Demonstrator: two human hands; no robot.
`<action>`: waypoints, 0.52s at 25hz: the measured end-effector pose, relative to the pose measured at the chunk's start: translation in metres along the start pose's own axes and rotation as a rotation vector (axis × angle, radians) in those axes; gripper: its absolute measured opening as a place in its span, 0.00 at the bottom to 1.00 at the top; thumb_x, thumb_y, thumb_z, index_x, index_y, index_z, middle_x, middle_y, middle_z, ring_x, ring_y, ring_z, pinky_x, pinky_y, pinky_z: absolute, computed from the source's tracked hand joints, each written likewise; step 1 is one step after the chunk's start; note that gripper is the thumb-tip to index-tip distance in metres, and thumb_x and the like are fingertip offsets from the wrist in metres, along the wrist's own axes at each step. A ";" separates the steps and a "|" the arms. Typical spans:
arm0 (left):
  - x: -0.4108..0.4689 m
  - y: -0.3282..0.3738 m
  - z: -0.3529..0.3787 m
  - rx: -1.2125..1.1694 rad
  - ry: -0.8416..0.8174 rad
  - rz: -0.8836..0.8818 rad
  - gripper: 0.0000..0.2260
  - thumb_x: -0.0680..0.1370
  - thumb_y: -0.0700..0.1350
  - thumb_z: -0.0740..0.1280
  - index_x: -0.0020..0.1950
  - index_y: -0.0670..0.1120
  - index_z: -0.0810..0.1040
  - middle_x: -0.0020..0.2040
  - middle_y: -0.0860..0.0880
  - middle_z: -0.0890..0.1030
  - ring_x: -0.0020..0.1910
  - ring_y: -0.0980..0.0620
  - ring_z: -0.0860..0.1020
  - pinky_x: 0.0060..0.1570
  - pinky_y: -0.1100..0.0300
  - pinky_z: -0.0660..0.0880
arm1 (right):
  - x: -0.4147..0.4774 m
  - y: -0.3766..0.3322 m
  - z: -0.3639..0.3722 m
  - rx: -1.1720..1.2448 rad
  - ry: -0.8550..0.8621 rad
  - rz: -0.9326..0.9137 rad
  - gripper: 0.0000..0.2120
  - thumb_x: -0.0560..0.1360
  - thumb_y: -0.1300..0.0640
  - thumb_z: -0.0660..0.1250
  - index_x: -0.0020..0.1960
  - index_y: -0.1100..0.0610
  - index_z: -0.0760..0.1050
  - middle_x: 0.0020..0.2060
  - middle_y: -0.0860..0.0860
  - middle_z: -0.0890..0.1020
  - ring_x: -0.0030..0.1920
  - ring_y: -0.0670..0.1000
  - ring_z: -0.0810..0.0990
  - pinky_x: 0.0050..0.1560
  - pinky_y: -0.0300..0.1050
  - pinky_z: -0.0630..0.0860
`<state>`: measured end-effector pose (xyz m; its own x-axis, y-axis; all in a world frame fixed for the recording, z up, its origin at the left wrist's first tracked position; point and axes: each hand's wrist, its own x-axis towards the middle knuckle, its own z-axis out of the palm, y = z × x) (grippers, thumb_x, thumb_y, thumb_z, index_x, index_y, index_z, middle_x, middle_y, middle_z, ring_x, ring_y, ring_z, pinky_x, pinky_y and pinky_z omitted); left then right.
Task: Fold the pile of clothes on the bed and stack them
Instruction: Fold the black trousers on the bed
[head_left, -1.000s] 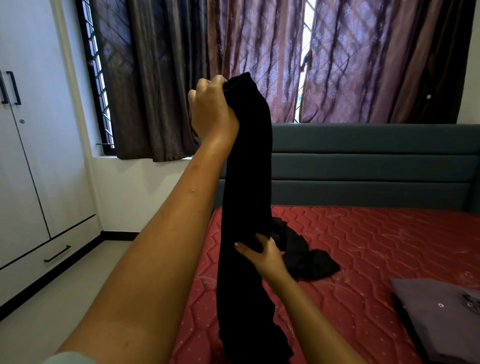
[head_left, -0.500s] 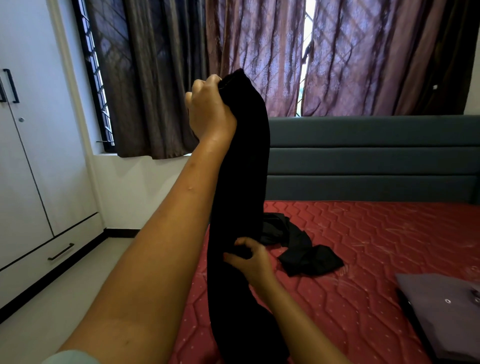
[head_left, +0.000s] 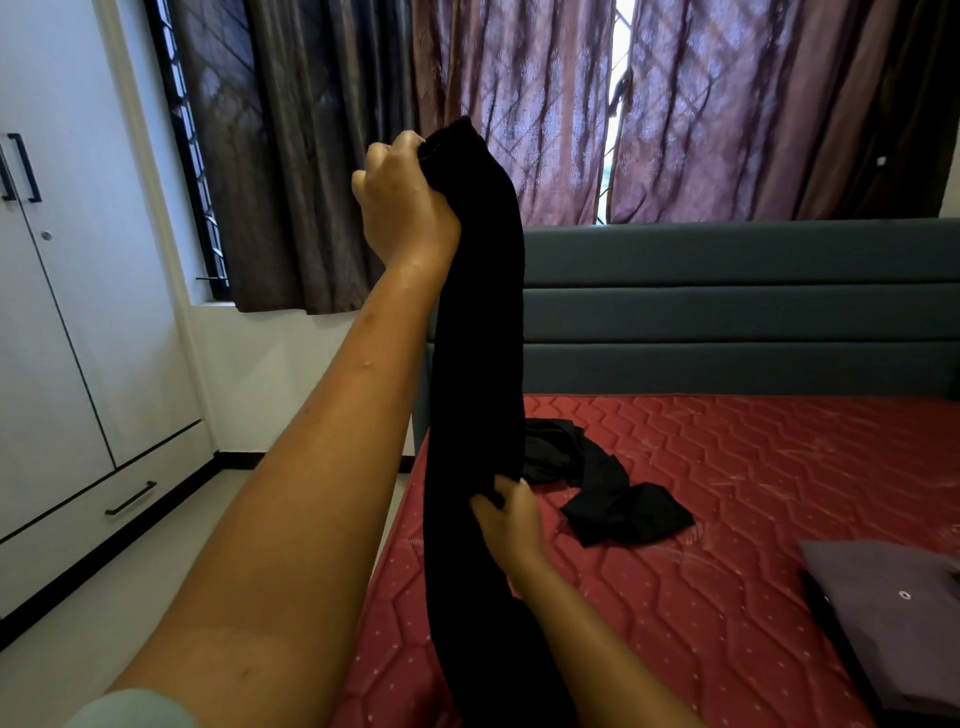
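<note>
Head view: left hand (head_left: 405, 202) fisted tight round the top end of the black garment (head_left: 480, 322), raised high above the bed (head_left: 753, 467). Garment hangs vertical; right hand (head_left: 511, 522) pinches it lower down, directly beneath, nearer the bed.

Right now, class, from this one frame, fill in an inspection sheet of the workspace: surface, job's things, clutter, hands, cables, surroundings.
Surface: red quilted mattress, no sheet on it.
Job's things: long black garment hangs from the raised hand; crumpled black garment lies on the mattress behind it; folded grey garment lies at the right edge.
Clutter: nothing seen.
Hands: left hand grips the long garment's top; right hand grips it midway.
Cables: nothing seen.
Surroundings: grey headboard, purple curtains, white wardrobe at left.
</note>
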<state>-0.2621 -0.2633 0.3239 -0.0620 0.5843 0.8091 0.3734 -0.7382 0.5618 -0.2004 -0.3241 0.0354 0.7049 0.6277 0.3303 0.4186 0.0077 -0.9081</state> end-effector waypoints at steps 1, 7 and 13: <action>0.001 -0.002 0.002 0.001 0.012 -0.003 0.13 0.81 0.39 0.56 0.63 0.48 0.74 0.63 0.48 0.72 0.63 0.48 0.68 0.46 0.62 0.66 | 0.000 0.000 -0.007 0.026 0.044 0.002 0.06 0.74 0.68 0.62 0.45 0.66 0.78 0.43 0.55 0.78 0.43 0.53 0.77 0.40 0.41 0.69; -0.004 -0.034 0.029 0.058 -0.143 0.038 0.13 0.78 0.36 0.59 0.62 0.44 0.72 0.62 0.43 0.72 0.61 0.43 0.70 0.54 0.58 0.69 | -0.014 -0.057 -0.050 0.486 -0.433 0.145 0.12 0.76 0.71 0.56 0.52 0.67 0.77 0.42 0.58 0.82 0.45 0.56 0.80 0.45 0.44 0.76; -0.115 -0.118 0.019 -0.351 -0.761 -0.522 0.11 0.78 0.53 0.67 0.46 0.45 0.75 0.48 0.42 0.77 0.46 0.45 0.77 0.53 0.49 0.77 | 0.005 -0.077 -0.096 0.948 -0.187 0.243 0.09 0.77 0.64 0.62 0.54 0.60 0.79 0.46 0.58 0.84 0.43 0.54 0.84 0.42 0.45 0.81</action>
<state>-0.2811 -0.2367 0.1615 0.5174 0.8351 0.1870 0.1650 -0.3118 0.9357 -0.1741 -0.3964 0.1313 0.5748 0.8069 0.1360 -0.4130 0.4296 -0.8030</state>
